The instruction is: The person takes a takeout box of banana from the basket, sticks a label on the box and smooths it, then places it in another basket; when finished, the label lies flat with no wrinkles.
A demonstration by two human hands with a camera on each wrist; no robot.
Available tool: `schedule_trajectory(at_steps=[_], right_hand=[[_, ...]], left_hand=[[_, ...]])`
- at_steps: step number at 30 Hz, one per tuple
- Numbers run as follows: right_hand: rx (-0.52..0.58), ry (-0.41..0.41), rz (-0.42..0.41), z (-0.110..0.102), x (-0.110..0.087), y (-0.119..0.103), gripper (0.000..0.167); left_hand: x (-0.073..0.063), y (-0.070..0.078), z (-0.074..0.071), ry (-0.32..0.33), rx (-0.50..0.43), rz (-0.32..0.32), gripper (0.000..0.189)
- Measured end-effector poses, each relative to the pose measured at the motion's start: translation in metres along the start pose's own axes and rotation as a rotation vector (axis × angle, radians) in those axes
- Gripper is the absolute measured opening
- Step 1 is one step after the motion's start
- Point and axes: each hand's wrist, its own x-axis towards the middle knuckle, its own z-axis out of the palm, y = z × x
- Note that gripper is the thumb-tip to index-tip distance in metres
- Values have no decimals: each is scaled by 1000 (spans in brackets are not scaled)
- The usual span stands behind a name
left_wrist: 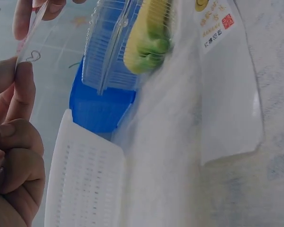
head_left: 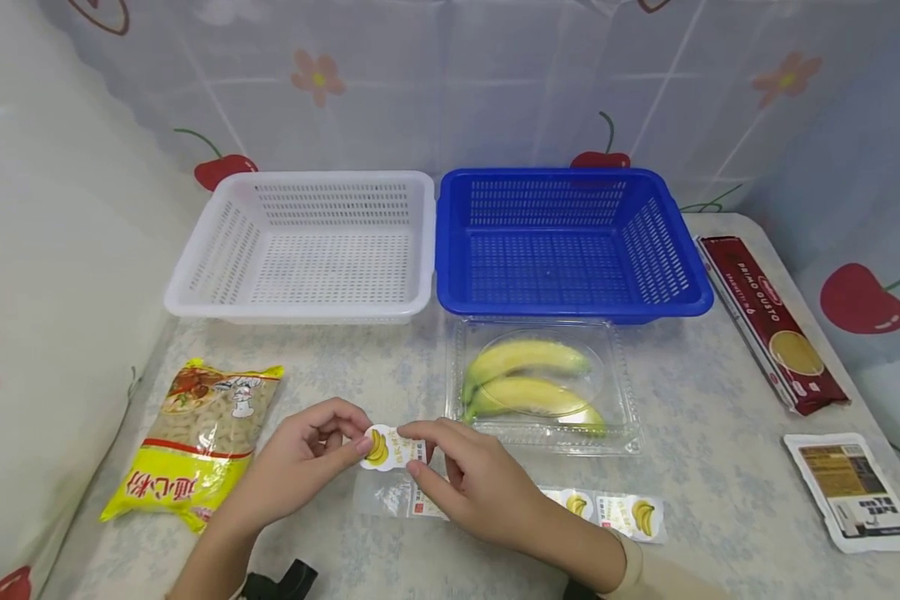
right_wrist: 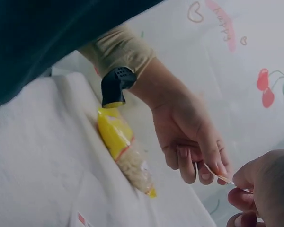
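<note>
Between both hands is a white banana sticker (head_left: 393, 450) with a scalloped edge, held over the table. My left hand (head_left: 303, 458) pinches its left end between thumb and fingers. At the other end, my right hand (head_left: 480, 483) pinches it with thumb and forefinger. In the right wrist view the sticker (right_wrist: 215, 174) shows edge-on, thin and slightly bent. Beneath the right hand lies a clear strip of more banana stickers (head_left: 641, 517), partly hidden by that hand and forearm. Just beyond sits a clear plastic box (head_left: 630, 446) with two bananas (head_left: 532, 396) inside.
A white basket (head_left: 300, 308) and a blue basket (head_left: 570, 308) stand side by side at the back. To the left lies a yellow bag of macaroni (head_left: 191, 446). On the right are a red spaghetti pack (head_left: 772, 325) and a small white pouch (head_left: 855, 492).
</note>
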Motion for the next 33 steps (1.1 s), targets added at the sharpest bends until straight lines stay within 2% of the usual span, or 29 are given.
schedule_trajectory(at_steps=[8, 14, 20, 25, 28, 33], right_hand=[[-74, 132, -9, -27, 1, 11, 32], [-107, 199, 50, -51, -4, 22, 33], [-159, 224, 150, -75, -10, 36, 34], [-219, 201, 221, -94, -13, 47, 34], [-259, 189, 246, -103, -15, 53, 34], [-342, 170, 274, -112, -16, 63, 33]], left_hand=[[31, 18, 19, -25, 17, 70, 9], [56, 28, 41, -36, 47, 79, 25], [81, 37, 64, -9, 122, 117, 35], [101, 43, 82, 3, 162, 122, 33], [112, 46, 92, 24, 245, 130, 32], [125, 47, 108, 97, 470, 158, 30]])
